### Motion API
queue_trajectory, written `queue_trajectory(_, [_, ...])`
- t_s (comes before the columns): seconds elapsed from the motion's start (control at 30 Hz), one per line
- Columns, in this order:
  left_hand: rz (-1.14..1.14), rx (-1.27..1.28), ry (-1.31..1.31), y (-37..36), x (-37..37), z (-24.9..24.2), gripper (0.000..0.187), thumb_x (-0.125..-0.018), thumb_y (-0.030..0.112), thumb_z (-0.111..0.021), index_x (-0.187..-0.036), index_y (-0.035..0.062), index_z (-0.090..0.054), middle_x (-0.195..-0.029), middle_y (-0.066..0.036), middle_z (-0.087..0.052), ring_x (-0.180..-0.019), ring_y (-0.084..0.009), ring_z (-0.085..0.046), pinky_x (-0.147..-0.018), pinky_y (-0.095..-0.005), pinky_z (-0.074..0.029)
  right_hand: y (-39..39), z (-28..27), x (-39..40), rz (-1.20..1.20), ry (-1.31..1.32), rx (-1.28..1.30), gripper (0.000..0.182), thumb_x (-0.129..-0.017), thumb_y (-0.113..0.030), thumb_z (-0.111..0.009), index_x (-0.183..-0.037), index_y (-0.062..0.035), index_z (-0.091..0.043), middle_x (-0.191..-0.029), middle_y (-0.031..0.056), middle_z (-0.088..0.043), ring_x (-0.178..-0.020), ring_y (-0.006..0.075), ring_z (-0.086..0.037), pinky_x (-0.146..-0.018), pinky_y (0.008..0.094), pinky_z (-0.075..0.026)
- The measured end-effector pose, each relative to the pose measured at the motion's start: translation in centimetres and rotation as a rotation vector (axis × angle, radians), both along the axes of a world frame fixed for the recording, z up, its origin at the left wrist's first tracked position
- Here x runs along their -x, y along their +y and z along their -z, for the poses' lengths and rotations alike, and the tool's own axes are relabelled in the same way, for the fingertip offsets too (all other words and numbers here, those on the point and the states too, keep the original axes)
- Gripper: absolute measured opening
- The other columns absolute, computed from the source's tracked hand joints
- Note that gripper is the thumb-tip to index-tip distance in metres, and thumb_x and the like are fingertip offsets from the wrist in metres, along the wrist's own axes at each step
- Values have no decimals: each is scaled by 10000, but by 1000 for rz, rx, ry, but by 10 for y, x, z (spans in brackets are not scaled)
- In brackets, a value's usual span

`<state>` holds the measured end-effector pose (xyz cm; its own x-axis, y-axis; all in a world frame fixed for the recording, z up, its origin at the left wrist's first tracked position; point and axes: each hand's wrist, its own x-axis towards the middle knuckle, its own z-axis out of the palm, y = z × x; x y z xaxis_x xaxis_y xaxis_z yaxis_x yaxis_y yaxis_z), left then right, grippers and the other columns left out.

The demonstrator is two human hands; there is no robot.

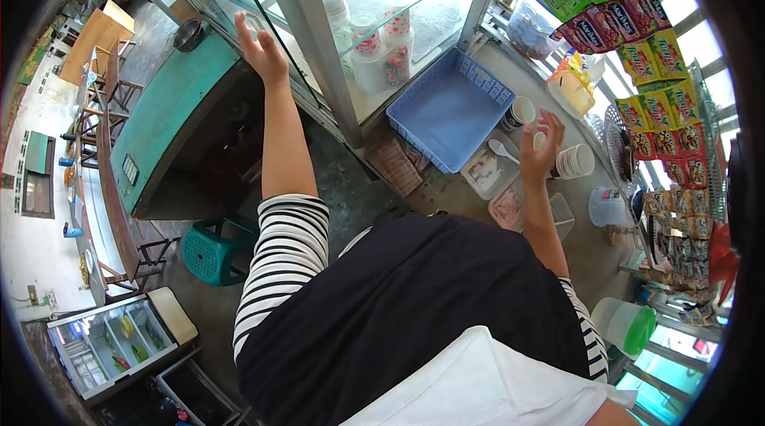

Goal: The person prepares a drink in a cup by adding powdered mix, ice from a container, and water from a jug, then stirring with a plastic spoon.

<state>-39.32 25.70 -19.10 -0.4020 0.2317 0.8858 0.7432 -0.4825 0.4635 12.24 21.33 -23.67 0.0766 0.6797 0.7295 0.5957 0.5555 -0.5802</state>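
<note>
My left hand (261, 50) is raised beside the glass panel of a display case (307, 31), fingers apart and nothing in them. On the other side, my right hand (542, 147) is held over the counter with its fingers spread and no object in its grasp. Around it are a paper cup (521, 110), a stack of paper cups (575, 161) and a white spoon (503, 151) at a clear plastic container (488, 175). To the left of these sits a blue plastic basket (448, 119) with bare sides and bottom.
Sachet strips (621, 23) hang along the right side. A checkered cloth (396, 164) lies by the basket. Left of me are a green-topped counter (171, 99), a green stool (213, 252) and a glass-topped freezer (111, 342). A green-lidded container (624, 325) stands at the lower right.
</note>
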Motion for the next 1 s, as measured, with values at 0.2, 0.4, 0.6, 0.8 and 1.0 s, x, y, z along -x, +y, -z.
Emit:
queue_trajectory(0.2, [-19, 13, 35, 9, 20, -3, 904, -968, 714, -355, -1456, -47, -359, -1492, -245, -395, -1410, -379, -368, -1158, -482, -286, 2, -20, 55, -199, 14, -23, 323, -831, -30, -665, -1152, -58, -666, -1105, 115, -615, -961, 232, -602, -809, 346, -496])
queue_trajectory(0.4, [-36, 42, 29, 15, 34, -5, 900, -958, 741, -320, -1441, -17, -369, -1474, -251, -403, -1393, -404, -375, -1151, -489, -289, 8, -28, 92, -373, 35, -35, 285, -838, 0, -651, -1118, -48, -678, -1072, 112, -635, -965, 224, -619, -784, 330, -525])
queue_trajectory(0.6, [-32, 96, -7, 17, 44, -4, 915, -954, 751, -314, -1464, -7, -364, -1510, -250, -381, -1414, -411, -354, -1163, -478, -278, 0, -42, 143, -654, 223, 198, 312, -864, -4, -640, -1173, -42, -660, -1118, 116, -647, -1059, 209, -642, -852, 325, -560])
queue_trajectory(0.8, [-437, 92, -145, -22, -15, 15, 367, -953, 333, -669, -1133, 15, -633, -1052, -128, -601, -958, -240, -555, -851, -352, -464, 3, -50, 166, -783, 257, 279, 351, -870, -20, -644, -1219, -56, -645, -1160, 110, -632, -1073, 195, -637, -882, 334, -558])
queue_trajectory(1.0, [187, 529, 2, -38, -73, 60, 309, -815, 252, -791, -972, 28, -647, -842, -112, -639, -751, -241, -627, -670, -377, -501, 9, -40, 159, -692, 252, 314, 344, -873, -32, -652, -1215, -69, -649, -1181, 84, -618, -1059, 176, -632, -853, 317, -543])
